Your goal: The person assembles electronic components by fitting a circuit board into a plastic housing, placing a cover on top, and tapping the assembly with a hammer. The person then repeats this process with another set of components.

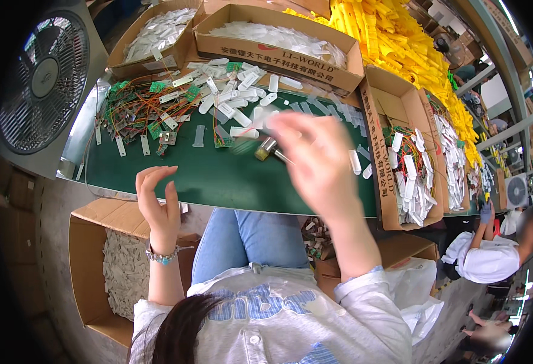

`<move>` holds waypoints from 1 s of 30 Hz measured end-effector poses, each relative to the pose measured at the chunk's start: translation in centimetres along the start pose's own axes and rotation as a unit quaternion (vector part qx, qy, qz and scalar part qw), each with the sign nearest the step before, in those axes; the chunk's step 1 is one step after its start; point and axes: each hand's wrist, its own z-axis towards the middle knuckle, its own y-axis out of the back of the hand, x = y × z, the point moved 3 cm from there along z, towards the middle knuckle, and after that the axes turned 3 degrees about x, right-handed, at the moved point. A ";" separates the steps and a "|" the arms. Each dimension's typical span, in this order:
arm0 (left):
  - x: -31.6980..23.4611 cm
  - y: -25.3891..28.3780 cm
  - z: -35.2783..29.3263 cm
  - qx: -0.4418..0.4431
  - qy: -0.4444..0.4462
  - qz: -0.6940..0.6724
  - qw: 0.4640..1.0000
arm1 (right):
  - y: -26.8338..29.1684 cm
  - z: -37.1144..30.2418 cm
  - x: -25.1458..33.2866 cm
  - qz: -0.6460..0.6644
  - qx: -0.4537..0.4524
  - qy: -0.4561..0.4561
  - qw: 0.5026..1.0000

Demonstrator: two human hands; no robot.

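Right fingers blur near white pieces, spread and grip unclear; left fingers curl loosely, empty.

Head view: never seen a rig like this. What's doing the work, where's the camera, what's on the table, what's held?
There is no machine: a person works with two bare hands. The picture comes from the left one of two fisheye cameras worn on the head, looking down, so straight edges bend toward the rim.

On the green table lie a heap of wired circuit boards, white parts and a small metal cylinder. Cardboard boxes stand along its far and right sides.

The left hand is by the near edge, fingers apart, with nothing visible in it. The right hand is over the table; motion blur hides what, if anything, it holds.
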 end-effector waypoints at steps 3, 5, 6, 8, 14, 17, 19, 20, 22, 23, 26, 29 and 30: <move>0.6 1.4 -0.7 0.009 0.052 0.048 0.997 | 7.8 -0.2 -0.7 -0.187 -0.129 -0.084 0.970; 0.9 -0.4 -0.6 0.047 0.059 0.062 0.995 | 12.8 -3.4 -3.3 -0.332 -0.163 -0.155 0.916; 1.2 -1.2 -0.6 0.059 0.037 0.075 0.995 | 14.8 -5.2 -4.7 -0.390 -0.136 -0.161 0.896; 1.3 -1.7 -0.4 0.095 0.041 0.089 0.991 | 16.7 -9.9 -8.2 -0.426 -0.057 -0.231 0.873; 1.6 -3.2 0.7 0.116 0.024 0.163 0.979 | 10.5 -10.8 -9.1 -0.299 0.043 -0.267 0.915; 2.2 -3.2 0.3 0.131 0.038 0.185 0.973 | 4.4 -5.0 -8.2 -0.208 0.073 -0.224 0.949; 2.5 -2.9 0.0 0.157 0.042 0.186 0.969 | -0.5 -1.7 -9.6 -0.073 0.101 -0.231 0.965; 2.5 -2.8 0.1 0.152 0.046 0.191 0.969 | -3.2 -0.3 -10.6 0.010 0.125 -0.257 0.958; 2.2 -3.0 0.5 0.158 0.045 0.171 0.971 | -7.9 2.0 -12.6 0.069 0.203 -0.278 0.936; 2.3 -3.3 0.5 0.157 0.045 0.164 0.973 | -10.2 2.2 -14.1 0.073 0.203 -0.271 0.938; 2.5 -3.7 0.5 0.154 0.034 0.162 0.974 | -15.4 2.4 -17.7 -0.014 0.200 -0.189 0.961; 2.5 -3.5 0.2 0.156 0.030 0.168 0.973 | -17.0 2.7 -17.8 -0.067 0.185 -0.212 0.957; 2.5 -3.5 0.1 0.153 0.031 0.174 0.972 | -17.1 2.7 -17.7 -0.062 0.184 -0.207 0.959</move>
